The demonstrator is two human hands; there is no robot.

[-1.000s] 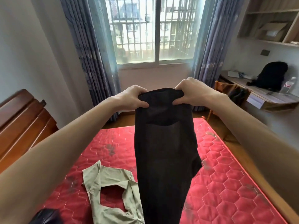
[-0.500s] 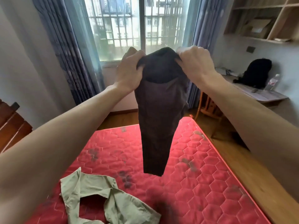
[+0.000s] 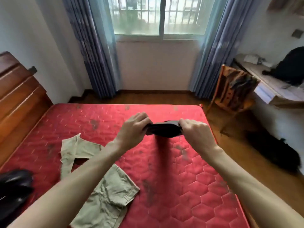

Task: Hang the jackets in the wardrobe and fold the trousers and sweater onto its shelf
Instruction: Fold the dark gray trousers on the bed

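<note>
Both hands hold the waistband of a pair of black trousers (image 3: 162, 130) out over the red mattress (image 3: 194, 181). My left hand (image 3: 134, 127) grips its left end and my right hand (image 3: 195, 131) grips its right end. The legs stream down as a dark motion blur below the band. A pair of khaki trousers (image 3: 105, 193) lies crumpled on the mattress under my left forearm. A dark garment (image 3: 14, 186) sits at the mattress's near left edge. No wardrobe is in view.
A wooden headboard (image 3: 19, 96) stands at the left. At the right a chair (image 3: 233, 89) draped with clothing stands beside a desk (image 3: 271, 89) bearing a black bag (image 3: 291, 66). A black garment (image 3: 278, 152) lies on the wooden floor.
Both hands have swung the black trousers down from in front of the window to just above the mattress. The view has tilted down toward the bed.
</note>
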